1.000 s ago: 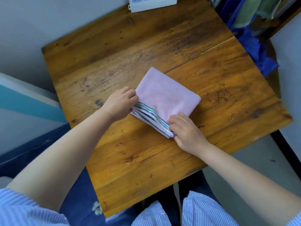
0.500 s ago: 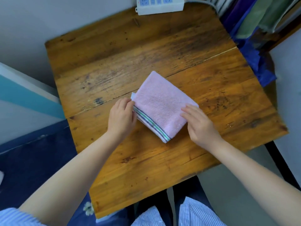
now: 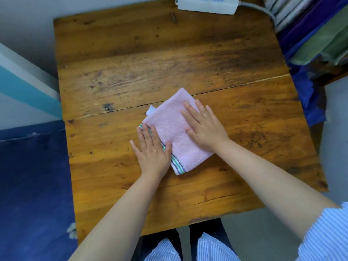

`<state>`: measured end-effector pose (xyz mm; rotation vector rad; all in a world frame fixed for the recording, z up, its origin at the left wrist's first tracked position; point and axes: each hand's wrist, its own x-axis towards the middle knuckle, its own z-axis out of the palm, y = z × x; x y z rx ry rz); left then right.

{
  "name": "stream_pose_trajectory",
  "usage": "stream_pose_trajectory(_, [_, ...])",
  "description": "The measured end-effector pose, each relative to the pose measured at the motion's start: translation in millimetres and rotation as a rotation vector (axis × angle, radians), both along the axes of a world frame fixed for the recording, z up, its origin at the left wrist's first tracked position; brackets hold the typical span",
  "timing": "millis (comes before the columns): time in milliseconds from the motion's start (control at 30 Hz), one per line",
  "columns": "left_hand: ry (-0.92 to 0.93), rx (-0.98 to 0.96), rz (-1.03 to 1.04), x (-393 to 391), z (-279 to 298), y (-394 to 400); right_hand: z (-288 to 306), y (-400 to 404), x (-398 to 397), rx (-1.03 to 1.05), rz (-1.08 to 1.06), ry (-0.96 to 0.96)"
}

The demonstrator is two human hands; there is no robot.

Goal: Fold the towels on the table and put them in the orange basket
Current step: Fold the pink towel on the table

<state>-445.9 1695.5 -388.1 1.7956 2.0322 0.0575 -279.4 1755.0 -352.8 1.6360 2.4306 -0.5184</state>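
Now we have one folded pink towel [image 3: 174,129] lying near the middle of the wooden table [image 3: 150,53], turned at an angle so that one corner points toward the far edge and another toward us. Both our hands lie flat on it with fingers straight, gripping nothing. Our left hand [image 3: 152,149] rests palm down across the towel's near-left edge, half on the cloth and half on the bare wood, covering part of the striped border [image 3: 177,163] of green and dark lines that runs along that edge. Our right hand [image 3: 204,129] presses flat on the towel's right half, its fingers spread and pointing toward the far-left, the fingertips reaching close to the far corner. The two hands are apart, with a strip of pink cloth showing between them. A small white tag [image 3: 151,111] sticks out at the towel's left corner. At the far edge of the table sits a white power strip [image 3: 207,4], its grey cable [image 3: 261,9] running off to the right. Beyond the right edge of the table we see stacked fabrics [image 3: 320,34] in purple, green and blue. Our striped sleeve [image 3: 327,236] shows at the lower right. We cannot see the orange basket in this view.
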Motion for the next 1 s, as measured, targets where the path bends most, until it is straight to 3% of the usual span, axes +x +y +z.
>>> stream_pose_trajectory(300, [-0.052,-0.069,0.063,-2.2,17.7,6.9,1.4,8.3,4.9,-0.136,-0.009,0.171])
stream_pose_trajectory(400, [-0.197,0.091,0.224,-12.2,35.1,22.7,14.6,18.5,6.7,-0.138,-0.078,0.343])
stream_pose_trajectory(467, [-0.217,0.004,0.33,-20.9,41.5,41.1,25.1,36.6,5.9,-0.088,-0.137,0.433])
stream_pose_trajectory(600, [-0.141,-0.287,0.255,-26.8,49.9,73.1,34.4,88.3,-7.8,-0.267,-0.095,0.264])
stream_pose_trajectory(700, [-0.079,-0.39,0.209,-23.5,53.3,82.3,38.2,111.7,-16.5,-0.397,0.01,0.091])
stream_pose_trajectory(800, [-0.087,-0.489,0.227,-21.5,61.2,83.6,47.3,119.4,-21.0,-0.444,0.082,0.059])
stream_pose_trajectory(1000, [-0.228,-0.438,0.224,-29.5,90.2,54.6,79.7,111.6,-16.4,-0.468,0.229,0.131])
